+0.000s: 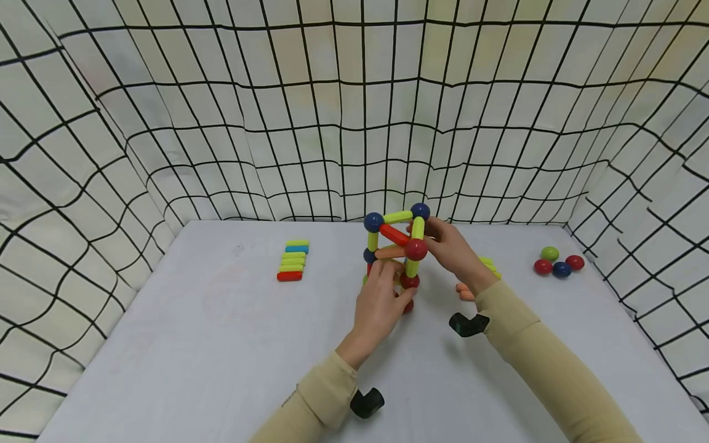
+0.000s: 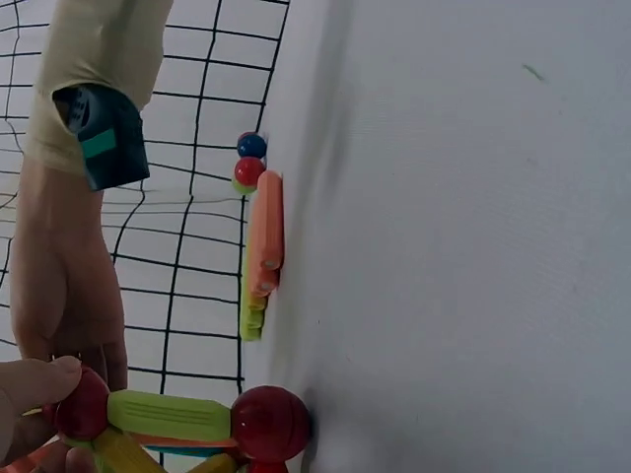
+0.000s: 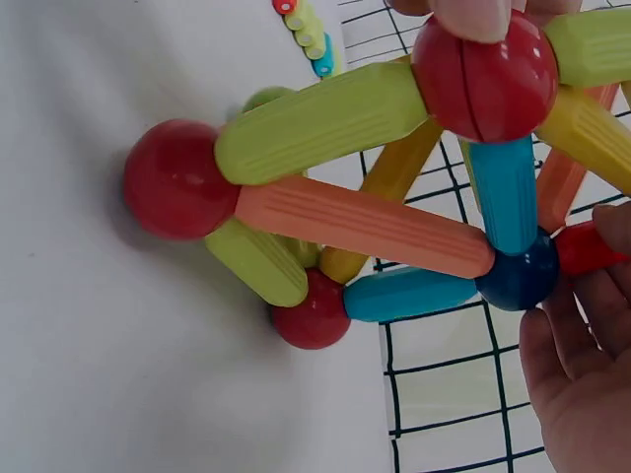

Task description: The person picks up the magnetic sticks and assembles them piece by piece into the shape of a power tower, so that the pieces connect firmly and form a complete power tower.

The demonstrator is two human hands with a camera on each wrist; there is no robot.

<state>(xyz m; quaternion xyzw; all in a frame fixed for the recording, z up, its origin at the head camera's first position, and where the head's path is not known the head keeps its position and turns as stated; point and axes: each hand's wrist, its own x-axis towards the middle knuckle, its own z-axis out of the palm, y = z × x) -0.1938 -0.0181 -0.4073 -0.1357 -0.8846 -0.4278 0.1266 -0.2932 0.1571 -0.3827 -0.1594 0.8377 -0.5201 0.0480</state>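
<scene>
A ball-and-rod tower [image 1: 394, 234] is being steadied upright on the white table [image 1: 221, 344]. A red ball [image 2: 83, 404] is being pinched by the left hand [image 1: 376, 301], a red rod [image 3: 589, 248] by the right hand [image 1: 456, 252]. Loose rods [image 1: 292, 260] are lying leftward. Dark marking [image 1: 290, 400] is being shown on the left sleeve [image 1: 324, 387], too small to read.

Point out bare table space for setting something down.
Widest: the table between its left edge, the row of sticks and left sleeve. Smaller: between that row and the toy model; right of the right sleeve. Crowded: centre, where left hand and right hand hold the model; rear right, with loose sticks and balls.
</scene>
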